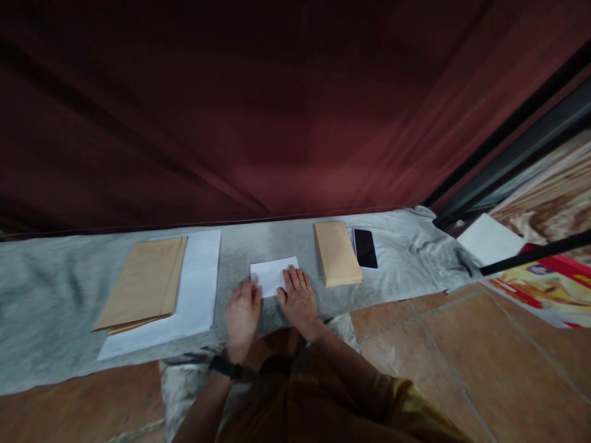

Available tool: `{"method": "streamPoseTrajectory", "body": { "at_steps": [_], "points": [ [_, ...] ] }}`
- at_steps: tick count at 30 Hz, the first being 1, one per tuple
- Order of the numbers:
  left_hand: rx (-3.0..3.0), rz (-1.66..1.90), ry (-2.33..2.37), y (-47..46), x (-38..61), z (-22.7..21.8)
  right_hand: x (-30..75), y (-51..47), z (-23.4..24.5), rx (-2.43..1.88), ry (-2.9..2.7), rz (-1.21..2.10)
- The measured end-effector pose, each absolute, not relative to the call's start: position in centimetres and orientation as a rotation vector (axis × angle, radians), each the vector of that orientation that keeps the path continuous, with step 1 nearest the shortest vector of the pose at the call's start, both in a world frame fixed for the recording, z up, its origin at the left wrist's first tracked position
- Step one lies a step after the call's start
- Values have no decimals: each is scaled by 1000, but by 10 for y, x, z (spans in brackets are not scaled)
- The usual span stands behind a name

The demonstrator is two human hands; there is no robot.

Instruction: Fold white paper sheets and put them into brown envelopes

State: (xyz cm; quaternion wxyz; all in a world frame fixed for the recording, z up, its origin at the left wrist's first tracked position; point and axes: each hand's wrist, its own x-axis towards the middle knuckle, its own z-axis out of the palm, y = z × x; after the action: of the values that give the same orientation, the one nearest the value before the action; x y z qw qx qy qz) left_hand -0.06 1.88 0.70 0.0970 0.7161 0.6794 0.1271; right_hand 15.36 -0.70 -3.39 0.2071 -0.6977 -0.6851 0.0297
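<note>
And here the small white paper (pixel 268 271) is seen lying on the grey cloth (pixel 406 246), between the large brown envelopes (pixel 145 277) and the smaller brown stack (pixel 338 252). Its right part is pressed by the right hand (pixel 299 298), opened flat, fingers extended. Its left edge is met by the left hand (pixel 242 314), fingers curled; whether the paper is pinched cannot be told. A phone (pixel 365 248) is set just beside the stack.
</note>
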Motion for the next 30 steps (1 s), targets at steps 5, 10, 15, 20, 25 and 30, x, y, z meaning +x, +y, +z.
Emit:
{"method": "streamPoseTrajectory", "body": {
  "at_steps": [5, 10, 15, 20, 25, 30],
  "points": [
    [2512, 623, 1638, 13, 10, -24, 154, -7, -37, -1936, -1916, 85],
    [2560, 507, 1684, 13, 12, -41, 154, -8, -35, -1961, -1911, 87],
    [2612, 435, 1690, 13, 8, -50, 141, 5, -24, -1865, -1948, 113],
    [2703, 395, 1644, 14, 4, -56, 134, 24, -31, -1777, -2007, 105],
    [2684, 474, 1634, 14, 7, -49, 153, 22, -46, -1840, -2024, 26],
    [2582, 563, 1716, 8, 13, -40, 172, 12, -49, -1975, -1907, 6]
  ]
}}
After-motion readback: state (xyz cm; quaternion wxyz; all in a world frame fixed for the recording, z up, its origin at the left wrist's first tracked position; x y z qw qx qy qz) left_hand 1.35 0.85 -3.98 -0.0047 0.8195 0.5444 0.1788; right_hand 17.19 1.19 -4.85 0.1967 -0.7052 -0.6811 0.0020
